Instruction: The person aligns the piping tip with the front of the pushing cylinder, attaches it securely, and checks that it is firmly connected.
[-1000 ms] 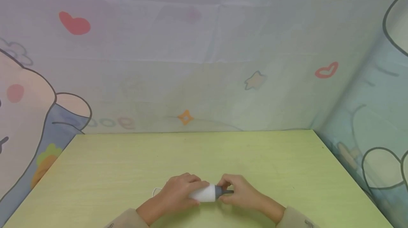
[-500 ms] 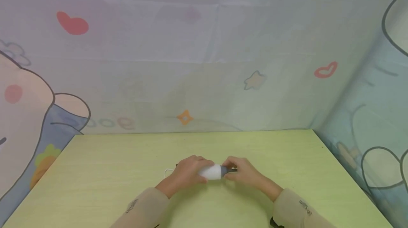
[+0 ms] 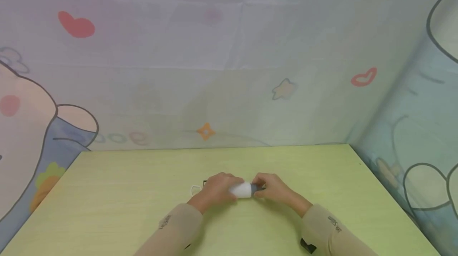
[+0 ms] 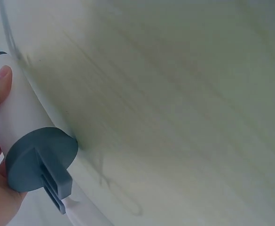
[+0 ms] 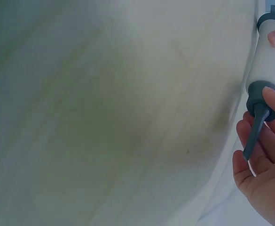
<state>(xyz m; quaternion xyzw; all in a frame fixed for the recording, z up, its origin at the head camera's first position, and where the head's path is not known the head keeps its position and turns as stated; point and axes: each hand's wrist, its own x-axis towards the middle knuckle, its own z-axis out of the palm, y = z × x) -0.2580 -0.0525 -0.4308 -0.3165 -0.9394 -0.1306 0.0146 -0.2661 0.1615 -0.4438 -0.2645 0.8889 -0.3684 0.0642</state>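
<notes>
A white cylinder [image 3: 242, 190] with blue-grey ends lies sideways between both hands, low in the middle of the head view. My left hand [image 3: 219, 188] grips its white body. The flat blue-grey end cap [image 4: 38, 160], with a slotted bracket and a white strap, shows in the left wrist view. My right hand [image 3: 274, 187] holds the opposite end, thumb and fingers around the blue-grey collar [image 5: 259, 94]. From this collar a narrow spout-like stem [image 5: 254, 136] points toward the right palm. The cylinder's exact kind cannot be told.
A pale yellow-green table [image 3: 118, 200] spreads beneath the hands. Behind it hangs a cloth backdrop [image 3: 229, 69] printed with hearts, stars and cartoon figures, which continues along the right side. A white strap loop [image 3: 195, 190] hangs left of the left hand.
Both hands have moved away from the body and slightly right over the table, carrying the cylinder, and more of the sleeves shows. The grip looks the same.
</notes>
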